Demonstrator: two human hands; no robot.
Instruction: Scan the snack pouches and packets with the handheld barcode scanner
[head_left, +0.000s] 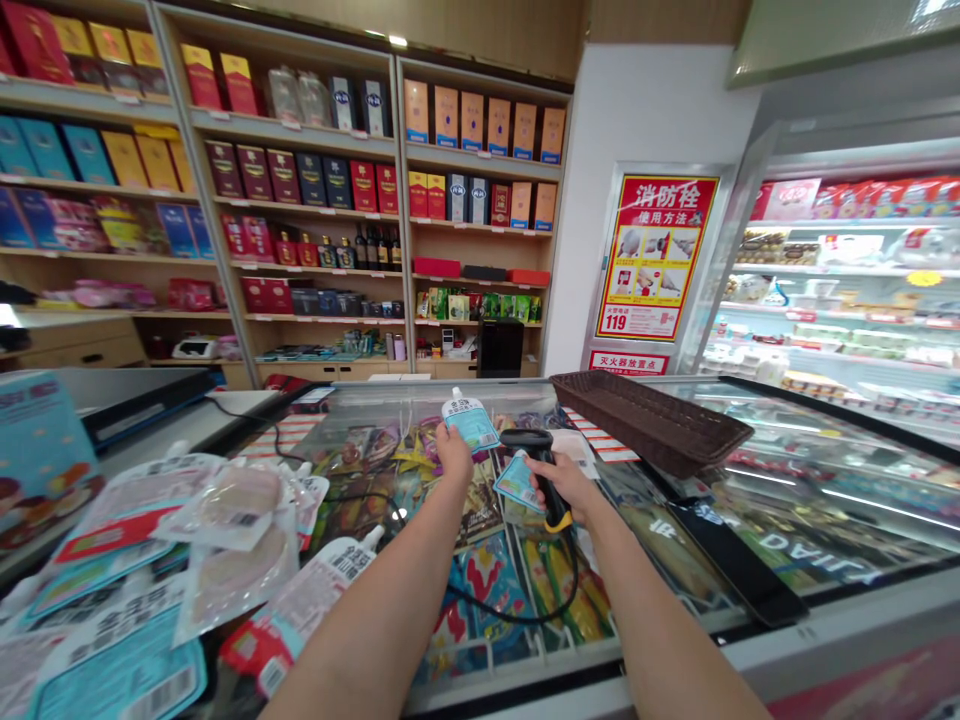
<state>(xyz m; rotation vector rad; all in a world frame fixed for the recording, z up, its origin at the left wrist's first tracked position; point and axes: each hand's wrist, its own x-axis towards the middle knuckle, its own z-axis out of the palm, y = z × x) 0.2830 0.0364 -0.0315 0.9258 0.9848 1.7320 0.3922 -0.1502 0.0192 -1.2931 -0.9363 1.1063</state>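
Observation:
My left hand [455, 456] is closed on the lower edge of a white and light-blue spout pouch [472, 422], whose cap points up and away from me. Wrapped round the handle of a black and yellow barcode scanner [527, 440] is my right hand [571, 482], just to the right of that pouch. The scanner's head faces left, and its black cable [541, 618] loops down over the glass. Another light-blue pouch [519, 484] shows just behind the scanner handle, partly covered by my right fingers. Whether those fingers touch it I cannot tell.
A glass-topped freezer [487, 660] holds colourful packets below my hands. Several spout pouches [120, 640] and clear packets [244, 575] lie piled at left. A brown wicker basket [652, 420] and a black strip-shaped handle [739, 560] sit at right. Stocked shelves [300, 130] stand behind.

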